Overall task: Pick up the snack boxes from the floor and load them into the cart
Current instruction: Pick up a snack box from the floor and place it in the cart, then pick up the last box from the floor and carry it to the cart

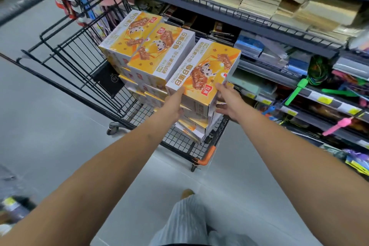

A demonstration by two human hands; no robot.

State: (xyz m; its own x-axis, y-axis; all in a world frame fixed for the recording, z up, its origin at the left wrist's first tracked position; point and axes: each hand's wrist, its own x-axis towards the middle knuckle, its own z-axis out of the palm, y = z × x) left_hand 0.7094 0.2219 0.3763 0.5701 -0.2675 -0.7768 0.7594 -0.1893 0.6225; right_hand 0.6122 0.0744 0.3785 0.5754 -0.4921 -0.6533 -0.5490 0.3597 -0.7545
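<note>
An orange and white snack box is held over the near right end of the black wire cart. My left hand grips its near left corner and my right hand holds its near right edge. It rests tilted on a stack of the same boxes inside the cart. Two more boxes lie on top of another stack further in.
A dark metal shelf unit with packaged goods and toys runs along the right, close to the cart. Grey tiled floor lies to the left and in front. My striped trouser leg and shoe show below.
</note>
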